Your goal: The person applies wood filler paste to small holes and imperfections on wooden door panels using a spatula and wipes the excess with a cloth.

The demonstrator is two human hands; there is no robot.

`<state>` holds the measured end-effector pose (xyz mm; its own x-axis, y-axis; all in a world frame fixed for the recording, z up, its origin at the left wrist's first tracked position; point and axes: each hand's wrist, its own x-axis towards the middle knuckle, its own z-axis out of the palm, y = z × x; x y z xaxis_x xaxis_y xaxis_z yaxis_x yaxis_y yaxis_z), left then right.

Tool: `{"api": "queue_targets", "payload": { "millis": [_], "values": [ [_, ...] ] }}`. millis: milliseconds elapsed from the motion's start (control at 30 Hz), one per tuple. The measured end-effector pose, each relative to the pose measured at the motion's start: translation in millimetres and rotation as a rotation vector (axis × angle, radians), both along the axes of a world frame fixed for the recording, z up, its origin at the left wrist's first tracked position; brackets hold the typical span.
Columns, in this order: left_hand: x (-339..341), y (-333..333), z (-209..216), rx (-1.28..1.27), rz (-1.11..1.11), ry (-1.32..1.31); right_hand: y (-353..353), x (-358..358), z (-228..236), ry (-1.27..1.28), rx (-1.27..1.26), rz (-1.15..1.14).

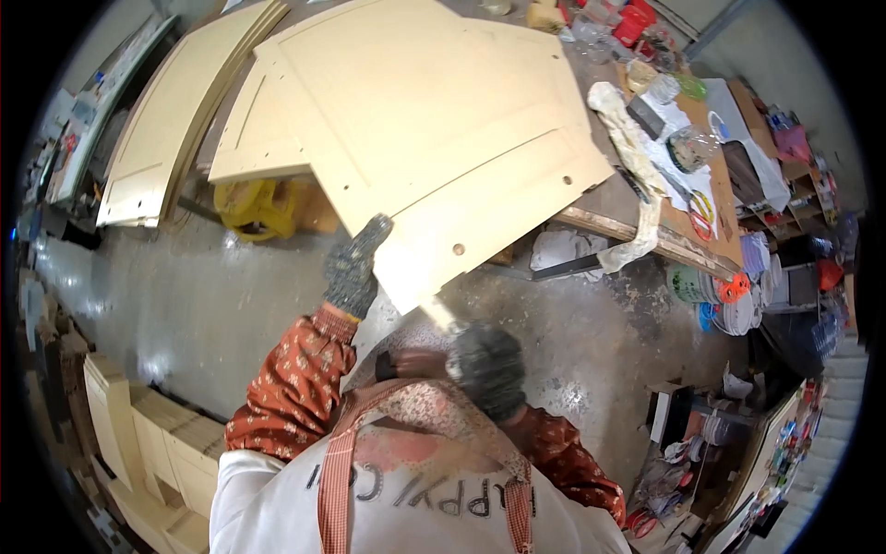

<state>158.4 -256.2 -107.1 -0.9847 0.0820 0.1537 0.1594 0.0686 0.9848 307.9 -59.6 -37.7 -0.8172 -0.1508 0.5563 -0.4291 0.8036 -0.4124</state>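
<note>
Our gloved left hand [353, 270] pinches the cream cabinet door's [434, 138] near edge, its panel stretching away up-right, while our right hand [487, 367] fists a sanding block [441, 312] at its corner.

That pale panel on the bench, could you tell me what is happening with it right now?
A person in knit gloves is working on the cream door panel, which overhangs the bench. The left hand grips its lower left edge. The right hand is closed around a small pale tool, too blurred to identify, at the panel's near corner. More panels lean at the left.
</note>
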Motion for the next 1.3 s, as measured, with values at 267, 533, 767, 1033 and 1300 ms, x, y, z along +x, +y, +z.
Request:
{"api": "queue_targets", "payload": {
  "millis": [267,533,767,1033,1300],
  "values": [
    [1,14,13,0.349,0.009,-0.205,27,11,-50,-0.467,-0.207,0.012],
    [0,16,63,0.313,0.116,-0.349,34,-8,-15,-0.351,-0.054,0.061],
    [-7,-34,56,0.673,0.235,-0.449,139,-49,-23,-0.342,-0.619,-0.078],
    [63,95,-18,0.758,0.030,-0.636,223,-96,-6,-0.042,-0.032,0.035],
    [23,176,24,0.453,0.400,-0.460,233,-160,14,-0.121,0.044,0.320]
  ]
}}
